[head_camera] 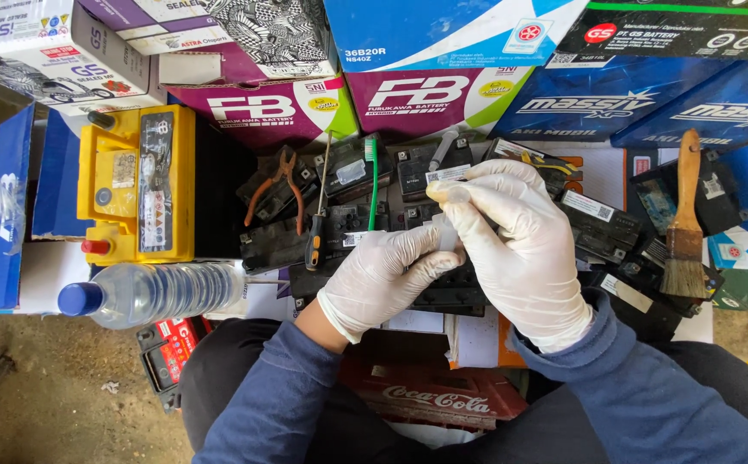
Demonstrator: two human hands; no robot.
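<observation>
Both my hands wear white gloves and meet over a pile of small black batteries (615,232). My left hand (383,279) and my right hand (511,249) pinch a small translucent white piece (445,232) between their fingertips. What the piece is I cannot tell; the fingers hide most of it. Directly under my hands lies a black battery (451,292). My sleeves are blue.
A yellow-topped battery (137,185) stands at left, a clear water bottle with a blue cap (146,292) in front of it. Orange-handled pliers (275,185), a screwdriver (315,232), a green toothbrush (372,185) and a wooden paintbrush (685,232) lie on the pile. Battery boxes (434,90) line the back. A red crate (443,395) sits by my knees.
</observation>
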